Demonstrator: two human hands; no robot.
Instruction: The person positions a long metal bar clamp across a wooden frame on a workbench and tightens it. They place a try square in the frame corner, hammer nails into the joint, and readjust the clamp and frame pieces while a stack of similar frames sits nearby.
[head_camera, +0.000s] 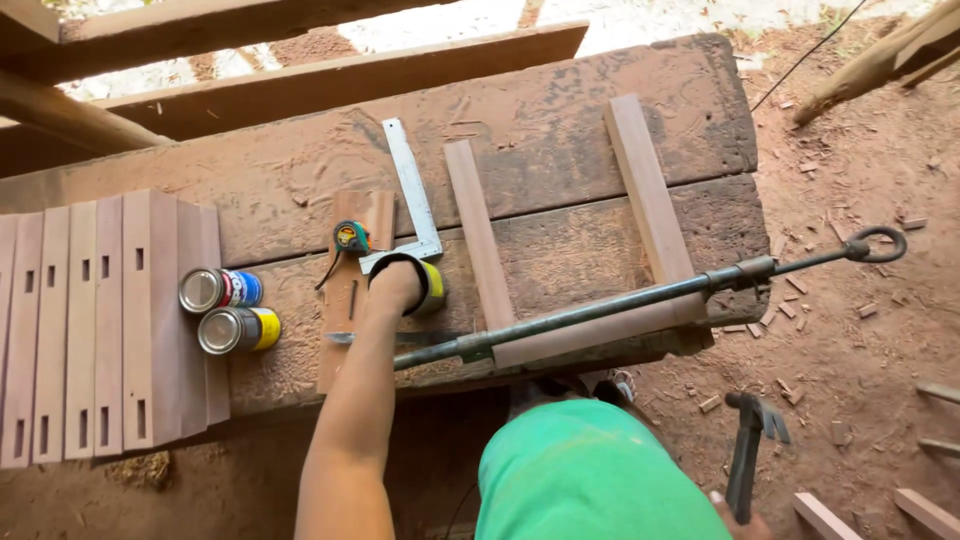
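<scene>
My left hand (397, 285) is wrapped around a yellow-and-black can (430, 288) on the workbench (560, 130), beside a steel square (412, 195) and a tape measure (351, 238). My right hand (738, 522), low at my side, grips a claw hammer (752, 445). A long bar clamp (640, 298) lies across two wooden slats (478, 235); two cans (228, 310) stand left.

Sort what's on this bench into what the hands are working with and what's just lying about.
In hand:
- left hand on a yellow-and-black can
- right hand holding a hammer
- bar clamp across the wooden frame

Lying about:
- two tins
- steel square
- tape measure
- mortised slats
</scene>
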